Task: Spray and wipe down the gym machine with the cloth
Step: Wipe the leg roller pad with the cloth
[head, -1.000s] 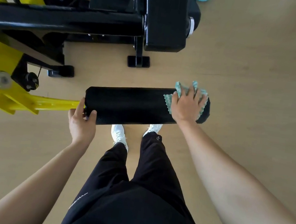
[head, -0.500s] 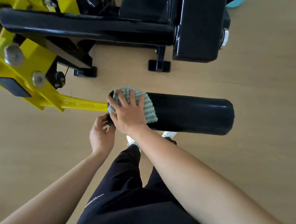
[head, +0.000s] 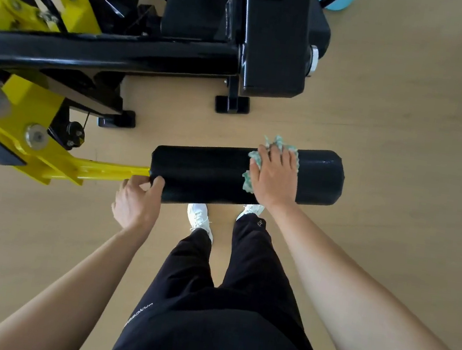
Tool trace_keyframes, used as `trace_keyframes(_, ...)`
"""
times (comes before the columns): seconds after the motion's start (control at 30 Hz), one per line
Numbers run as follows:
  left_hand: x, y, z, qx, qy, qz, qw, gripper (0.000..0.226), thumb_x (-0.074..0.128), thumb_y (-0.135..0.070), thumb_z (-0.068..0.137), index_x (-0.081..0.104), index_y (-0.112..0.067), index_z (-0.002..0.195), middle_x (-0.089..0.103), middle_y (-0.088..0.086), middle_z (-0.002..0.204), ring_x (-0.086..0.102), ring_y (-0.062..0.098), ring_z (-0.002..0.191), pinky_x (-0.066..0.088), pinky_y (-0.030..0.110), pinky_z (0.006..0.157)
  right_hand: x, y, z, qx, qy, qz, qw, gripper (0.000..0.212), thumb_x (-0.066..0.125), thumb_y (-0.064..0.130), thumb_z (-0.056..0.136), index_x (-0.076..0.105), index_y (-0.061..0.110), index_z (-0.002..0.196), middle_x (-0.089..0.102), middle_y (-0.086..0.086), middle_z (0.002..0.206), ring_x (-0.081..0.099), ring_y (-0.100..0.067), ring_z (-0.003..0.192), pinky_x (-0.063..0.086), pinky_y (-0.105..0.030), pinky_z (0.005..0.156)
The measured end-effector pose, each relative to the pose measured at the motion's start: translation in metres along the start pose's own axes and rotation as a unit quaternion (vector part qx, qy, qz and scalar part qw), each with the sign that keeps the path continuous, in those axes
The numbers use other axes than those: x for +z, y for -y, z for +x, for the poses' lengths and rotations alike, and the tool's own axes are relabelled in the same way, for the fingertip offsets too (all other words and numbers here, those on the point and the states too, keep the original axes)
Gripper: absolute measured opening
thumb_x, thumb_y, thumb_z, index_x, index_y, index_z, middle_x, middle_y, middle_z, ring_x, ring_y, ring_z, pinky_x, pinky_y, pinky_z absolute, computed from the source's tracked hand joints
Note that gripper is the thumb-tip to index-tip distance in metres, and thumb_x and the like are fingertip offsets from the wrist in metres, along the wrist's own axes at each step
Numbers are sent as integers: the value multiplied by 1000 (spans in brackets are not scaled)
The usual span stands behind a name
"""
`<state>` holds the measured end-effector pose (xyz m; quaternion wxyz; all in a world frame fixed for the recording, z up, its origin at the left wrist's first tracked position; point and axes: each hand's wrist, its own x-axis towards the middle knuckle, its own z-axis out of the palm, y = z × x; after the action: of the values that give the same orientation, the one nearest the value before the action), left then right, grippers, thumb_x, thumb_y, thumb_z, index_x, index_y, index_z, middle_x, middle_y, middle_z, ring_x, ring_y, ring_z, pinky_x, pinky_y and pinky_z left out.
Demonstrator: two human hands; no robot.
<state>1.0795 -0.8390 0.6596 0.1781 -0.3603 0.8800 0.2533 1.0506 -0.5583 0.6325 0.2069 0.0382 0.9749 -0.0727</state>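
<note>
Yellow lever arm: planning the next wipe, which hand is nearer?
Left. The left hand grips the roller pad beside the yellow lever arm; the right hand presses the cloth farther along.

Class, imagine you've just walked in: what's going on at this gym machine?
A person is wiping the machine's black pad. The right hand presses a green cloth flat against the pad near its free end. The left hand grips the pad's other end, next to the yellow arm.
</note>
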Motion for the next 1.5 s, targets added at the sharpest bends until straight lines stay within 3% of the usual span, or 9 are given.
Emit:
trace_keyframes(0.13, 5, -29, 25, 52, 23, 3, 998, 65, 61, -59, 90, 58, -16, 140, 61, 10, 135, 56, 36, 123, 47, 51, 103, -4, -59, -6, 88, -11, 0, 996, 71, 10, 50, 106, 45, 12, 154, 44, -18, 160, 33, -39, 153, 15, -52, 130)
trace_keyframes(0.3, 13, -34, 39, 66, 64, -17, 996, 66, 62, -65, 85, 62, -19, 132, 61, 11, 127, 55, 36, 121, 52, 51, 95, -9, -92, -7, 180, -22, 25, 983, 66, 17, 47, 109, 33, 9, 161, 32, -20, 167, 22, -42, 157, 10, -51, 131)
trace_keyframes(0.47, 15, -19, 30, 83, 45, -65, 993, 63, 70, -57, 88, 60, -19, 137, 61, 7, 127, 58, 31, 119, 53, 50, 96, -19, -98, 9, 242, -23, 73, 967, 68, 30, 40, 111, 15, 0, 163, 27, -23, 168, 17, -42, 159, 8, -48, 131)
trace_keyframes(0.6, 17, -11, 17, 87, 28, -83, 992, 62, 73, -49, 89, 57, -17, 140, 60, 9, 125, 56, 31, 118, 52, 50, 97, -11, -80, 11, 177, -15, 21, 984, 64, 24, 41, 108, 42, -3, 151, 44, -20, 160, 21, -42, 157, 12, -53, 130)
trace_keyframes(0.77, 18, -1, 2, 72, 13, -103, 992, 61, 78, -43, 86, 58, -18, 138, 58, 3, 119, 59, 28, 111, 52, 46, 95, -7, -23, 22, 56, 22, 7, 998, 72, 9, 44, 104, 53, 5, 146, 53, -13, 155, 34, -34, 153, 22, -48, 127)
trace_keyframes(0.97, 17, 11, -13, 55, 11, -142, 988, 53, 84, -37, 80, 65, -24, 127, 65, -7, 109, 63, 16, 101, 51, 35, 90, -2, 89, 25, -93, 69, 4, 993, 60, 21, 41, 110, 43, 7, 155, 48, -11, 158, 36, -31, 150, 26, -44, 125)
trace_keyframes(1.13, 15, 24, -10, 51, 22, -136, 989, 29, 81, -18, 81, 69, -22, 106, 72, -5, 95, 68, 19, 92, 46, 31, 78, 11, 181, 13, -209, 96, -6, 973, 66, 20, 45, 111, 17, 4, 164, 20, -15, 172, 12, -36, 160, 9, -49, 131)
trace_keyframes(1.3, 11, 27, -8, 55, 16, -112, 992, 18, 78, -12, 84, 69, -14, 99, 72, -2, 90, 68, 22, 89, 41, 30, 75, 23, 191, 17, -305, 98, -35, 947, 62, 25, 45, 112, 16, 15, 166, 14, -4, 175, 5, -33, 161, 6, -47, 131)
trace_keyframes(1.5, 3, 26, -2, 57, 41, -101, 992, 37, 85, -35, 81, 70, -17, 109, 71, -3, 98, 67, 20, 93, 49, 34, 82, 10, 116, 17, -206, 51, 27, 977, 56, 25, 41, 112, 36, 12, 158, 41, -10, 162, 41, -32, 147, 27, -43, 126)
